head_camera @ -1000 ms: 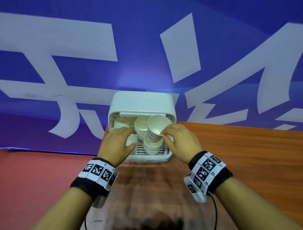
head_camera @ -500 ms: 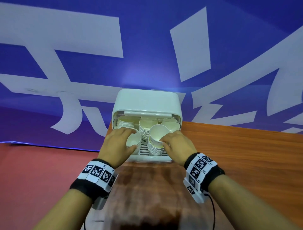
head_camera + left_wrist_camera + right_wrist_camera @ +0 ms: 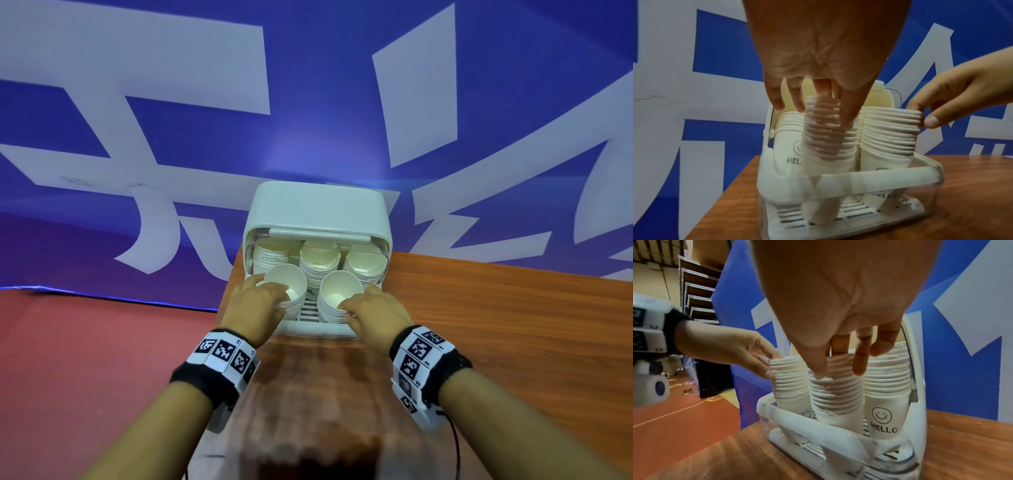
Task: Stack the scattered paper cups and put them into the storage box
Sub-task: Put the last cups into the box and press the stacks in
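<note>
The white storage box [image 3: 317,219] stands at the table's far left edge with its lid raised. Several stacks of white paper cups fill it. My left hand [image 3: 270,294] grips the top of the front-left stack [image 3: 287,286], thumb on the near side [image 3: 846,120] and fingers behind. My right hand [image 3: 352,308] pinches the rims of the front-right stack [image 3: 337,294], also seen as the middle stack [image 3: 835,391] in the right wrist view. Three more stacks [image 3: 320,260] stand behind, one printed with a smiley and HELLO [image 3: 884,418]. Both front stacks lean slightly.
The box has a clear front wall [image 3: 859,194] and a slatted floor [image 3: 890,454]. The brown wooden table [image 3: 496,325] stretches to the right and toward me. A blue and white banner [image 3: 205,137] hangs close behind the box; red floor [image 3: 85,359] lies to the left.
My right hand has lowered the single tilted cup into the front-right stack and now holds that stack's top. My left hand has stayed on the front-left stack.
</note>
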A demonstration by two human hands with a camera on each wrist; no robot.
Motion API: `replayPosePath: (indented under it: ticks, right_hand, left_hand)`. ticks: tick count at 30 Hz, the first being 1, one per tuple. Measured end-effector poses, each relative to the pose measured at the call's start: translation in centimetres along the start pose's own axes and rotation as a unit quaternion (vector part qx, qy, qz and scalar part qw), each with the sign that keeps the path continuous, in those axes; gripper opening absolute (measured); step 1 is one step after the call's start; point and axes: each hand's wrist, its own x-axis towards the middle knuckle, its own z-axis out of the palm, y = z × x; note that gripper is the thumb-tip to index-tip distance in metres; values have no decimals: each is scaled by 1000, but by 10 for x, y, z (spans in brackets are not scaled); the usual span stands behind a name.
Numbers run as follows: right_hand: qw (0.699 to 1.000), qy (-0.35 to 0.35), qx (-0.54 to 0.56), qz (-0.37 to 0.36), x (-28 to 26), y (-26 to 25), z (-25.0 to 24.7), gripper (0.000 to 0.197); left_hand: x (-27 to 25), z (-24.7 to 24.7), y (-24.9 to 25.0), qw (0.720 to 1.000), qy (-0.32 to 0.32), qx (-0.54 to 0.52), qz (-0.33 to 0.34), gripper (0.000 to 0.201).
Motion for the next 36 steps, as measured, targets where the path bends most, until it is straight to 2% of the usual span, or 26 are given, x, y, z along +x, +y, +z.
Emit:
replayPosePath:
  ticks: [4,11,15,18,20,22,24,28,32,36]
  right_hand:
    - [999,32,-43,3,-3,4,-3,24]
    - [995,63,-72,23,-10,2,-6,19]
    - [998,29,-36,33,-11,3,-3,23]
    - [998,45,16,33,-19,1,-10,37]
    - [995,82,40,32,-24,-3,-18,41]
    - [991,117,50,28,-26,-10,-27,40]
    - [989,139,54,20,-26,-18,-32,37]
    - [987,148,57,12,-26,-29,-34,35]
    - [983,163,86,10,-31,-30,-31,30]
    - [980,173,99,13,-37,-31,-25,27]
  left_hand:
    - [3,6,9,1000,-4,17,22,35]
    - [4,18,26,999,3,-32,42,30]
    - [3,20,25,997,-5,-59,58,34]
    - [-3,4,18,990,21,-115,84,44]
    - [-4,-10,9,985,76,-145,62,41]
    - [2,-18,-4,981,103,-162,13,41]
    - [16,-18,-16,986,73,-147,-19,47]
    - [38,-5,-21,998,-8,-59,-7,62]
    - [49,9,-21,998,21,-60,-26,71]
    - [47,10,-18,999,5,-22,-48,58]
